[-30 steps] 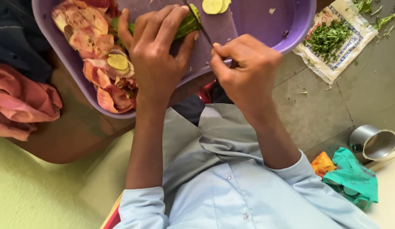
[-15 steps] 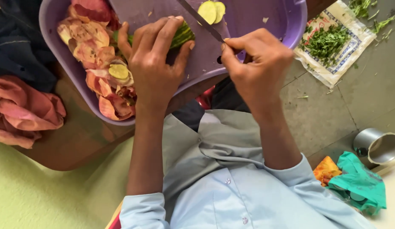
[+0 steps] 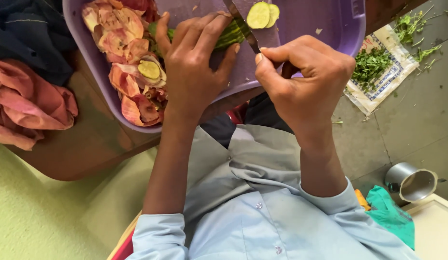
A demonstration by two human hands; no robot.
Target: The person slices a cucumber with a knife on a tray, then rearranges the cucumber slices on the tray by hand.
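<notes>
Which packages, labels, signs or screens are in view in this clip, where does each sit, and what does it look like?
Printed sack or wrapper: flat on the grey floor right of the purple tub, roughly rectangular, cream with a blue patterned border and a little red; chopped greens lie on it.
Teal plastic bag: crumpled on the floor at lower right, beside a steel cup; any print cannot be made out.
No signs or screens show.

Single head-worn view, looking steeply down at close range over the person's chest onto a purple tray (image 3: 330, 36), with floor (image 3: 407, 115) at right.
</notes>
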